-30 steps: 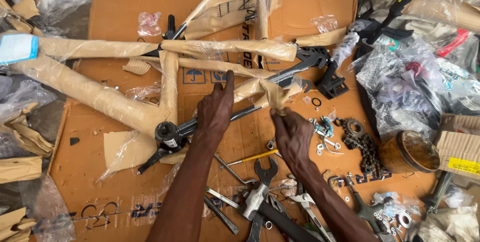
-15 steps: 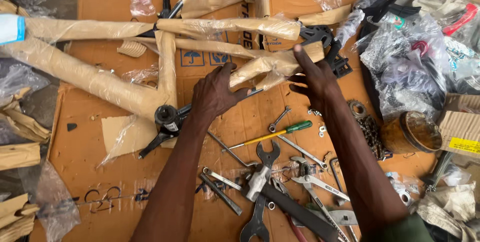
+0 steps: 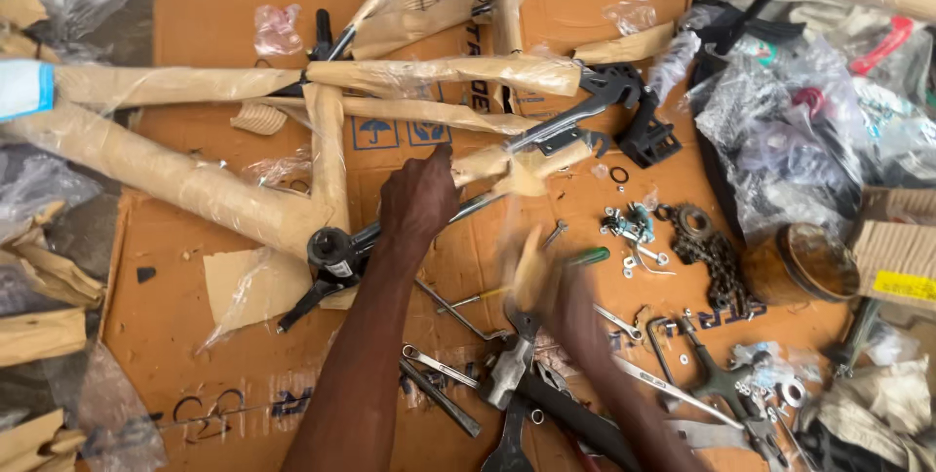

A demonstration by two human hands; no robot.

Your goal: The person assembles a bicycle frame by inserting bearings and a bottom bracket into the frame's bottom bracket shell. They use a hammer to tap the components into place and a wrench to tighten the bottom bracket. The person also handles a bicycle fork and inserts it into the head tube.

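Bicycle frame point(image 3: 292, 189), paper-wrapped, pressed under left hand point(image 3: 417, 201) with fingers curled closed on chainstay; right hand point(image 3: 546, 282) blurred, grip indiscernible, above wrenches point(image 3: 507, 374).

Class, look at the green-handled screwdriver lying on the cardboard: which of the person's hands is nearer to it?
Right. The blurred right hand is just beside the green-handled screwdriver; the left hand rests farther away on the paper-wrapped bicycle frame.

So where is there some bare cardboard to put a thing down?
Bare cardboard shows at lower left, below the wrapped bike frame and left of the left hand. The lower right is crowded with wrenches, a chain and small bolts.
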